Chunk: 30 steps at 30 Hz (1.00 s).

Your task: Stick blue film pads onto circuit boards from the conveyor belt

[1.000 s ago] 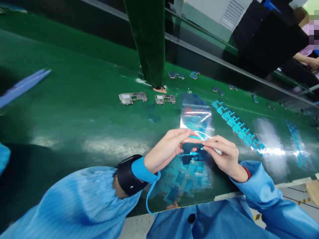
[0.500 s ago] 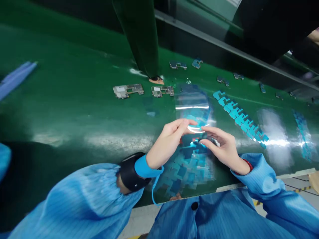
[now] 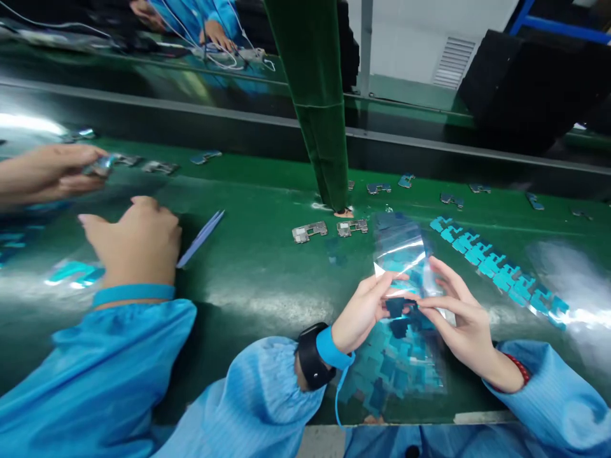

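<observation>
Between my two hands is a small clear film piece with a dark part. My left hand, with a black band and a blue strap at the wrist, pinches its left side. My right hand, a red bracelet at its wrist, has thumb and index finger closed at the right side. Beneath both hands lies a clear plastic sheet with many teal film pieces on and around it. Two circuit boards, one and another, rest on the green table left of the sheet's top.
A green post rises behind the boards. At left, a co-worker's hands work near purple tweezers. A row of teal films lies to the right. More boards line the back. Another person's hand shows far behind.
The view has swung left and up, bringing the co-worker's hands into sight. My hands stay over the sheet, and the film between them now shows a dark part.
</observation>
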### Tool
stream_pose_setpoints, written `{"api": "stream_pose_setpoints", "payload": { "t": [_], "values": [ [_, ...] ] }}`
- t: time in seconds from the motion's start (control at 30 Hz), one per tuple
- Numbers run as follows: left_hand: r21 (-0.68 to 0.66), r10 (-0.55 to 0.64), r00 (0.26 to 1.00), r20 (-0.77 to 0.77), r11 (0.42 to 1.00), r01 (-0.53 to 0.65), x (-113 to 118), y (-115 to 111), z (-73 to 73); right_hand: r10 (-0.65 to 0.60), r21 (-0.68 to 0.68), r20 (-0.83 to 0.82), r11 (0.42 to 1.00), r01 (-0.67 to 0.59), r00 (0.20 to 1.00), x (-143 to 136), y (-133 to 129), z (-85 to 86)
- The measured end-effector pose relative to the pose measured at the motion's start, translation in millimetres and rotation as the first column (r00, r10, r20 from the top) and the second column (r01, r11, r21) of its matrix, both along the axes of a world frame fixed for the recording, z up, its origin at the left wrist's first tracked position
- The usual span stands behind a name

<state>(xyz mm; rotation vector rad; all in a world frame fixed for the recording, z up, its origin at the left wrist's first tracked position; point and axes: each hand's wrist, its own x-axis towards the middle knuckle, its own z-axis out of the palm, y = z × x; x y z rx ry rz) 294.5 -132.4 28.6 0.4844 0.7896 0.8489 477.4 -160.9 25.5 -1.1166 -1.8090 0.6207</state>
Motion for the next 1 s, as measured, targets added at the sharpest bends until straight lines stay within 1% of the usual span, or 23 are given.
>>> {"api": "stream_pose_setpoints", "payload": {
  "t": [0.1,0.17,0.2,0.23,0.27,0.33,0.37,0.4,0.43,0.47,0.5,0.53,0.57,0.6,0.67,0.7,0.73,0.77,0.9,1.0],
  "values": [
    [0.071,0.003,0.996,-0.094,0.997,0.004,0,-1,0.8,0.030,0.071,0.002,0.997,-0.030,1.000,1,-5,8.9],
    [0.134,0.000,0.977,-0.215,0.990,0.029,0,-1,1.5,0.104,0.053,-0.061,0.993,-0.101,0.993,2,-8,16.5],
    [0.158,-0.001,0.961,-0.275,0.986,0.046,0,-1,1.5,0.131,0.008,-0.117,0.991,-0.131,0.984,2,-7,20.0],
    [0.176,-0.004,0.945,-0.328,0.982,0.065,1,-1,1.3,0.126,-0.057,-0.185,0.989,-0.139,0.975,2,-6,23.1],
    [0.184,-0.005,0.930,-0.367,0.980,0.078,2,-2,0.8,0.082,-0.136,-0.256,0.983,-0.120,0.963,2,-4,25.4],
    [0.232,0.027,0.884,-0.467,0.968,0.093,1,-4,-0.2,-0.087,-0.304,-0.366,0.952,-0.031,0.926,3,2,27.2],
    [0.293,0.078,0.828,-0.555,0.950,0.108,0,-5,-0.4,-0.174,-0.376,-0.399,0.927,0.013,0.900,4,6,26.9],
    [0.376,0.164,0.739,-0.653,0.918,0.128,-2,-5,-0.1,-0.243,-0.434,-0.423,0.900,0.041,0.873,5,9,25.9],
    [0.467,0.284,0.615,-0.736,0.870,0.157,-6,-5,0.6,-0.287,-0.477,-0.437,0.877,0.051,0.852,6,12,24.6],
    [0.551,0.414,0.472,-0.778,0.811,0.198,-10,-4,1.8,-0.311,-0.506,-0.446,0.861,0.050,0.839,6,14,23.3],
    [0.613,0.522,0.352,-0.777,0.753,0.238,-14,-2,3.3,-0.321,-0.523,-0.450,0.851,0.045,0.834,6,15,22.2],
    [0.650,0.583,0.294,-0.758,0.711,0.267,-18,0,5.1,-0.320,-0.530,-0.450,0.847,0.039,0.834,5,16,21.5],
    [0.666,0.592,0.307,-0.745,0.687,0.290,-20,1,6.8,-0.311,-0.533,-0.448,0.846,0.029,0.838,4,15,21.1],
    [0.660,0.543,0.387,-0.745,0.682,0.313,-22,2,8.4,-0.299,-0.533,-0.444,0.846,0.019,0.845,3,14,21.1],
    [0.620,0.340,0.594,-0.729,0.695,0.364,-20,2,10.4,-0.274,-0.531,-0.428,0.848,0.005,0.861,0,12,21.6],
    [0.601,0.239,0.666,-0.706,0.701,0.385,-18,1,10.8,-0.261,-0.529,-0.413,0.848,0.003,0.872,-1,11,21.9],
    [0.586,0.171,0.708,-0.685,0.707,0.396,-15,-1,10.8,-0.251,-0.527,-0.396,0.850,0.005,0.883,-1,11,21.9],
    [0.580,0.139,0.731,-0.668,0.712,0.396,-13,-2,10.7,-0.241,-0.525,-0.382,0.851,0.005,0.892,-1,11,21.8],
    [0.559,0.113,0.785,-0.609,0.764,0.323,-10,-3,11.6,-0.186,-0.519,-0.349,0.855,-0.024,0.918,5,17,19.0],
    [0.540,0.086,0.794,-0.602,0.777,0.325,-11,-2,13.2,-0.123,-0.512,-0.299,0.858,-0.050,0.946,11,21,16.3]
  ]
}}
